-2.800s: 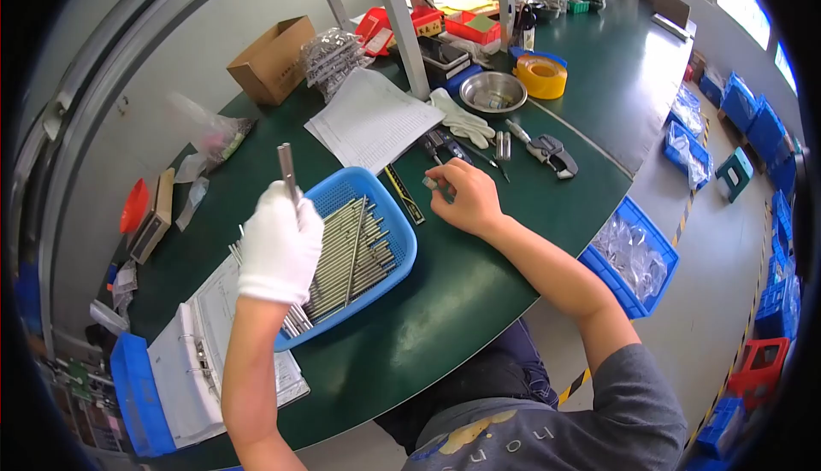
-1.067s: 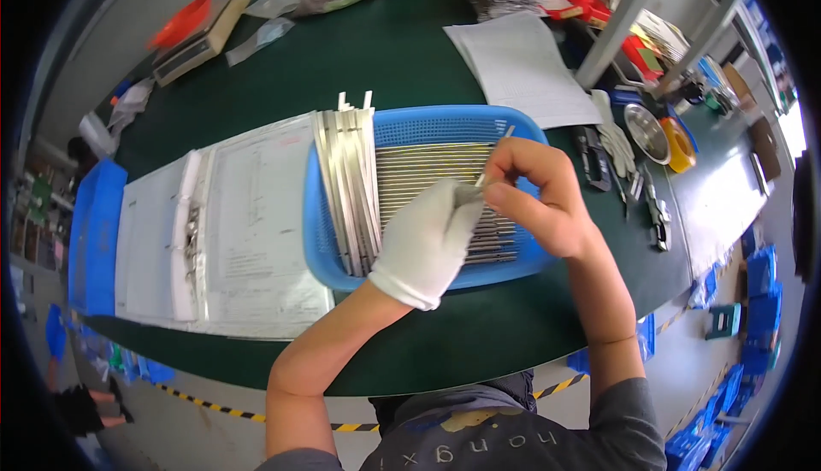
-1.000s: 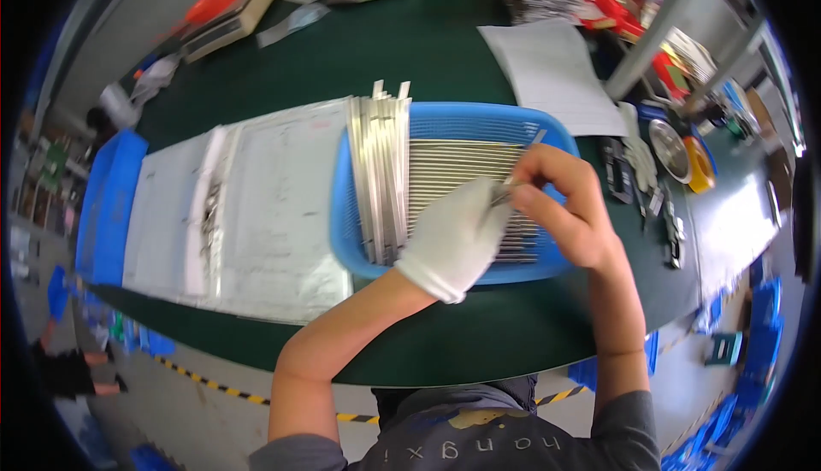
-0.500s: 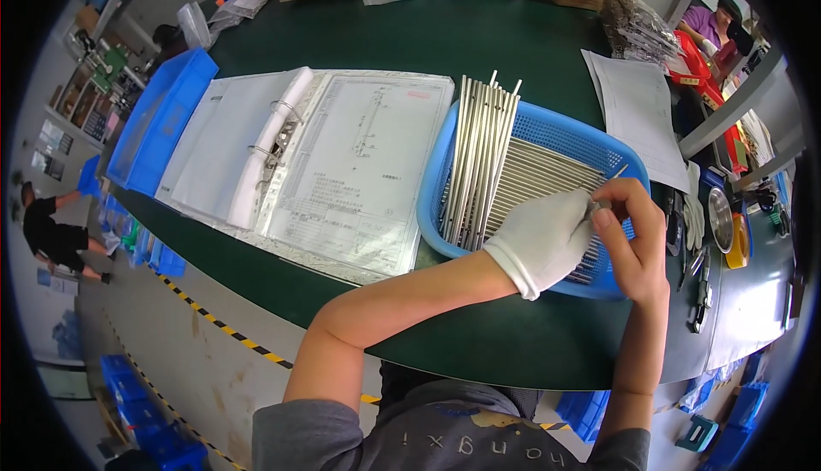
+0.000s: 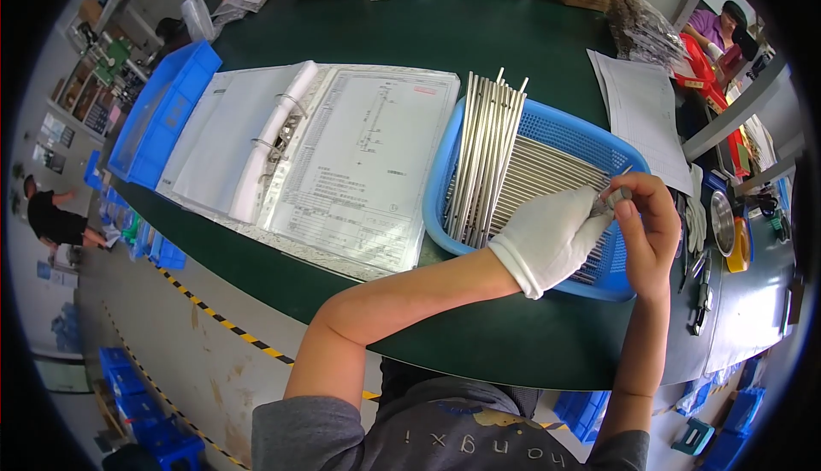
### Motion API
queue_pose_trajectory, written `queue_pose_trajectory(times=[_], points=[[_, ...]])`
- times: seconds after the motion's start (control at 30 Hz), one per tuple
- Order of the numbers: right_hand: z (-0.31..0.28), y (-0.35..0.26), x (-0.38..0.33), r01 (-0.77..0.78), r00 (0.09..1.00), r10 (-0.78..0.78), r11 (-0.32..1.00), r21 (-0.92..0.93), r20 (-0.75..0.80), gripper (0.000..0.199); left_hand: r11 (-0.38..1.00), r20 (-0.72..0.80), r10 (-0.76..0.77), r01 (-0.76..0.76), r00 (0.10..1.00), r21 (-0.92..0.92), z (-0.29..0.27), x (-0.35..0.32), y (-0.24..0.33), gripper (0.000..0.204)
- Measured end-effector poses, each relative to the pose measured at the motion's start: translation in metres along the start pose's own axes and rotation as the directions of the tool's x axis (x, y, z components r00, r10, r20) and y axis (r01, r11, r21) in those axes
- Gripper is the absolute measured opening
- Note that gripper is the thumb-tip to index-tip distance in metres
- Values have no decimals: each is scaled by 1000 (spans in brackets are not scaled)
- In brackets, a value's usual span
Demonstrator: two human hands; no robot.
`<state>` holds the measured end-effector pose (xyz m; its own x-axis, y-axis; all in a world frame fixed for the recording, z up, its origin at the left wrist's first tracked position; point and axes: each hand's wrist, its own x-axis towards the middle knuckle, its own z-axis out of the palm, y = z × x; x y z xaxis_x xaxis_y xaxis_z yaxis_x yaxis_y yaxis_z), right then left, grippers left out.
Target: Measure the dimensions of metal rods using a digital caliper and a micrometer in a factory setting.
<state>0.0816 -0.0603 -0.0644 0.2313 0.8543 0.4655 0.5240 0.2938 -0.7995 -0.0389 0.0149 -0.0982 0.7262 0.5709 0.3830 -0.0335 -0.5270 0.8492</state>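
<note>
Centrally, right of frame, a blue mesh basket point(image 5: 547, 125) holds rows of thin metal rods point(image 5: 547, 167), with a bundle of thicker steel tubes point(image 5: 483, 159) lying across its left rim. Over it, the gloved left hand point(image 5: 552, 236) and bare right hand point(image 5: 646, 223) together pinch one small metal rod point(image 5: 617, 195). An open ring binder point(image 5: 299, 155) lies left on the green surface point(image 5: 479, 35).

Bench: dark green worktop point(image 5: 479, 35), curved front edge | Floor: grey concrete point(image 5: 197, 368), yellow-black hazard tape point(image 5: 222, 330) along bench | Storage: blue plastic bins point(image 5: 150, 437) on floor lower left, more point(image 5: 727, 437) lower right | Frame: grey metal upright point(image 5: 740, 108) at right | Light: bright, even, daylight from upper right
</note>
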Motion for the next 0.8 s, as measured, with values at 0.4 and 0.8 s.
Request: queue_pose_trajectory(times=[0.4,0.8], points=[[-3,9,-3,-62,998,61,997,41,11,20,997,-4,-38,38,999,66,2,-1,2,23],[6,-9,6,269,956,-184,855,-444,227,60,619,353,-290,456,890,-639,0,3,-10,30]])
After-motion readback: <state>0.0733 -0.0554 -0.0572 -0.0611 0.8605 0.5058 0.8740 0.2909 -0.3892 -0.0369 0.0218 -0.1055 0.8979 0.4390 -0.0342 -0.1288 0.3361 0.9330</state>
